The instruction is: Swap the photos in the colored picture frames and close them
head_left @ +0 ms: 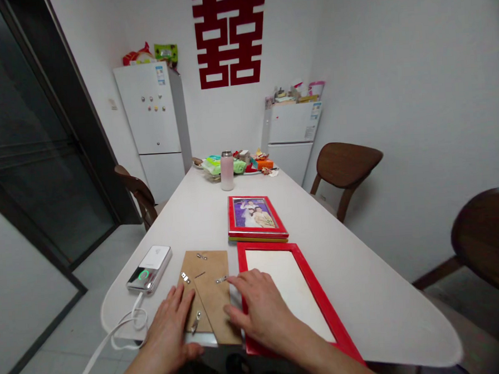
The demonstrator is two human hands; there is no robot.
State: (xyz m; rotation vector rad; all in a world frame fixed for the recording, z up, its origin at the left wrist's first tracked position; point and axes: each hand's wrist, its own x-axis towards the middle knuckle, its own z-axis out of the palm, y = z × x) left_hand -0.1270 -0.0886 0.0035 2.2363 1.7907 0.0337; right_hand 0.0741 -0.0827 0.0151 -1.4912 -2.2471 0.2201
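Observation:
A brown picture-frame backing board (pixel 217 314) with several metal clips and a stand flap lies at the table's near edge. My left hand (pixel 167 331) rests along its left side, fingers stretched out over the flap. With the index fingertip, my right hand (pixel 262 309) touches the metal clip (pixel 221 279) at the board's right edge; its thumb is apart, lower on the same edge. Beneath my right hand and forearm lies a larger red picture frame (pixel 315 289) with a pale panel inside it. Below the flap, a silvery strip (pixel 205 339) shows at the board's bottom.
A power bank (pixel 151 267) with a white cable (pixel 134 316) lies at left. Behind the board sits a stack of red-framed photos (pixel 257 217). Farther back stand a pink bottle (pixel 227 171) and snack packages (pixel 215 165). Wooden chairs (pixel 344 165) flank the white table (pixel 341 260).

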